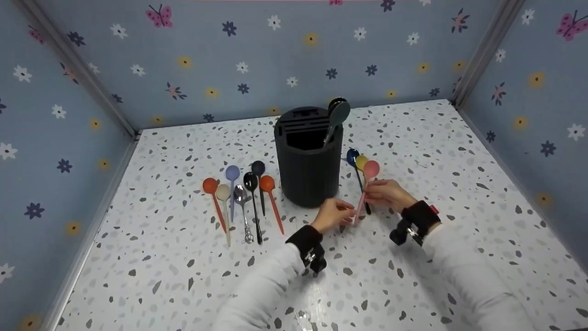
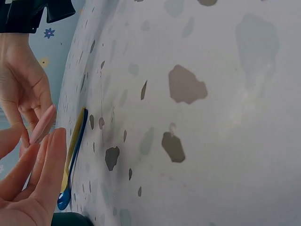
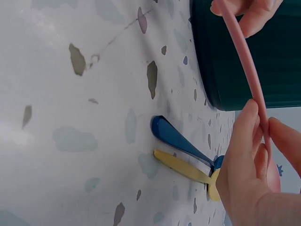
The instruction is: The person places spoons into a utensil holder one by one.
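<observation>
A pink spoon (image 1: pixel 371 169) is held tilted, bowl up, to the right of a dark utensil holder (image 1: pixel 308 179). My right hand (image 1: pixel 388 194) pinches its handle between thumb and fingers just below the bowl. At the handle's lower end, the left hand (image 1: pixel 331 214) has its thumb and fingertips around the tip. In the right wrist view the pink handle (image 3: pixel 247 61) runs between both hands. Under the right hand lie a blue spoon (image 3: pixel 181 141) and a yellow spoon (image 3: pixel 183 168), side by side on the table.
Left of the holder lie several spoons, among them an orange spoon (image 1: pixel 267 184), a silver spoon (image 1: pixel 240 195) and a lavender spoon (image 1: pixel 233 173). Dark spoons (image 1: pixel 340 113) stand in the holder's right side. Flowered panels (image 1: pixel 285 55) enclose the speckled table (image 1: pixel 151 207).
</observation>
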A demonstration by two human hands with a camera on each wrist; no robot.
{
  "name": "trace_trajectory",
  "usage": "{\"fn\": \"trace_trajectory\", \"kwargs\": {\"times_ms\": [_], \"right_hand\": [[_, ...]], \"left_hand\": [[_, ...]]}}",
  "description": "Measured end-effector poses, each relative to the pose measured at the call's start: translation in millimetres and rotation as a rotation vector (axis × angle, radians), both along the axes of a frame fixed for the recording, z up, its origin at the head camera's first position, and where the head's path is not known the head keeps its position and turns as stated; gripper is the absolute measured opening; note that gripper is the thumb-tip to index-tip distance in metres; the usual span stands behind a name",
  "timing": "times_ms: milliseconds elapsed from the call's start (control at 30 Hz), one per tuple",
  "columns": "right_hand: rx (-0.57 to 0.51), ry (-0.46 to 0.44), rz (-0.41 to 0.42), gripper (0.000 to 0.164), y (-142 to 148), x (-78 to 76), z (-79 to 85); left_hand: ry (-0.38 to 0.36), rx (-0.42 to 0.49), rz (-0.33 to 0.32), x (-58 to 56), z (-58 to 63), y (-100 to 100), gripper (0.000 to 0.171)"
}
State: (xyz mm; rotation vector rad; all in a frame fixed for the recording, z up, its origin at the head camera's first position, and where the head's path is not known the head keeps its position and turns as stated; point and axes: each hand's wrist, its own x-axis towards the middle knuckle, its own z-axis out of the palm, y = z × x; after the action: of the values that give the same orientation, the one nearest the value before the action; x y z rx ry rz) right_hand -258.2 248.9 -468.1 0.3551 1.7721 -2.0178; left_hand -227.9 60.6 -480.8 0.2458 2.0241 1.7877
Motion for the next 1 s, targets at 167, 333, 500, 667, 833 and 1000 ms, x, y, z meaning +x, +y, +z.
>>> {"fn": "trace_trajectory", "kwargs": {"times_ms": [167, 333, 500, 667, 833, 1000], "right_hand": [[-0.027, -0.029, -0.017, 0.052, -1.9, 1.0, 5.5], [-0.061, -0.021, -0.028, 0.052, -6.3, 3.2, 8.0], [-0.064, 0.005, -0.025, 0.049, -10.7, 5.5, 9.5], [-0.051, 0.032, -0.006, 0.047, -10.7, 7.0, 13.7], [-0.033, 0.095, 0.004, 0.036, -9.9, 7.3, 20.4], [-0.034, 0.124, 0.022, 0.024, -11.7, 8.1, 26.1]], "left_hand": [[0.014, -0.008, 0.000, -2.0, -2.7, 3.8, 0.018], [0.036, -0.027, 0.008, -1.3, -1.3, 3.5, 0.017], [0.044, -0.061, 0.017, -0.4, 0.1, 0.5, 0.015], [0.076, -0.109, 0.012, -1.5, 3.3, -0.6, 0.015], [0.090, -0.111, -0.003, -5.7, 9.6, -0.4, 0.014], [0.080, -0.102, -0.013, -6.2, 15.9, -2.9, 0.015]]}}
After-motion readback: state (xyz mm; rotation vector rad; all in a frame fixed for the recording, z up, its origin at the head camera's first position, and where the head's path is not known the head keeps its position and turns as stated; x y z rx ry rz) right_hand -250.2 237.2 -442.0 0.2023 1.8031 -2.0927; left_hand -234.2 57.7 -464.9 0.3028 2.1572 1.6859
